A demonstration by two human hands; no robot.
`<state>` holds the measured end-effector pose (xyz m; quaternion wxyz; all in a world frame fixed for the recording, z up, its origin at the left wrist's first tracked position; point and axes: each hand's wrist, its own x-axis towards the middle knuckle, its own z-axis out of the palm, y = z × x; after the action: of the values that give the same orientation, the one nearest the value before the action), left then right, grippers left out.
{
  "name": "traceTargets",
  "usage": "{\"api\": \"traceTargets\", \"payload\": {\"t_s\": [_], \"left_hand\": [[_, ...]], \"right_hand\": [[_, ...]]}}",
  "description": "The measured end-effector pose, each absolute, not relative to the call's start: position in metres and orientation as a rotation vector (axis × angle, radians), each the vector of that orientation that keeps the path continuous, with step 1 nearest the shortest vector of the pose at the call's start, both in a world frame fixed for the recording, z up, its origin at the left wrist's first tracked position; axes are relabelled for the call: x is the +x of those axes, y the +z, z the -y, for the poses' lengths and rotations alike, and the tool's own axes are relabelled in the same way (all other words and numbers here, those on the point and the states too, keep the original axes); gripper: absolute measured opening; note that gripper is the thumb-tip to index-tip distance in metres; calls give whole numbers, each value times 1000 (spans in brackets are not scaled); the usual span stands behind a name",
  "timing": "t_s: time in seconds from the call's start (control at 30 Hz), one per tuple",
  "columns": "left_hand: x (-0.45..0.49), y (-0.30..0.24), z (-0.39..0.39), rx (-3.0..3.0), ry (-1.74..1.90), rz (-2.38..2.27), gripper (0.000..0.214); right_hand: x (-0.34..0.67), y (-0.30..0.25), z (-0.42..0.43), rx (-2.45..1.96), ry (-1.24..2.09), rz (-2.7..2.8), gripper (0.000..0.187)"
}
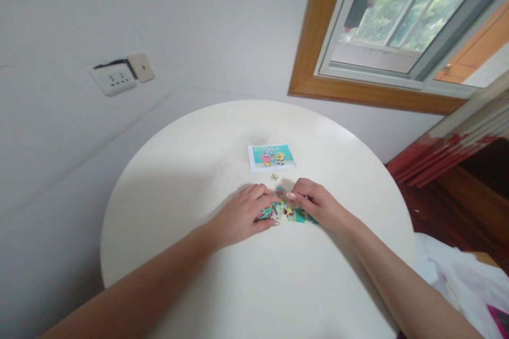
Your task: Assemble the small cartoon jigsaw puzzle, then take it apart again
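Note:
A small heap of colourful jigsaw puzzle pieces (288,213) lies on the round white table (258,286), between my two hands. My left hand (250,208) rests at the heap's left side, fingers and thumb apart around some pieces. From the right, my right hand (316,202) reaches over the heap with its fingers curled in; whatever they may hold is hidden. A loose yellowish puzzle piece (274,176) sits just beyond the heap. Behind it lies a picture card (272,157) with a pink and a yellow cartoon figure on turquoise.
A white wall with a socket (115,78) borders the table's far left. At the upper right is a wood-framed window (314,37), with a red and white curtain (449,145) beside it. White plastic bags (457,275) lie by the table's right edge.

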<state>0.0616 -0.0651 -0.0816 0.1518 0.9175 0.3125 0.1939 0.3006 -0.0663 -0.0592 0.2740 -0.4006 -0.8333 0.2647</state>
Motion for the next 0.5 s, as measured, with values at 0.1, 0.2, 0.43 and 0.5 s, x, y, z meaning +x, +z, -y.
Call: {"api": "traceTargets", "payload": {"t_s": [0.1,0.2,0.43,0.5], "left_hand": [[62,-82,64,2636,547,-892,28],[62,-82,63,2640,559,-877,27],[61,-81,63,2560,613,-862,30],[62,-82,63,2609,625,-876,28]], "right_hand": [[304,-52,71,-977,760,2392,17],[316,-48,76,-1076,669,2485,35],[327,-47,82,-1323,617,2535,41],[321,-47,83,-1318,593,2548,36]]}}
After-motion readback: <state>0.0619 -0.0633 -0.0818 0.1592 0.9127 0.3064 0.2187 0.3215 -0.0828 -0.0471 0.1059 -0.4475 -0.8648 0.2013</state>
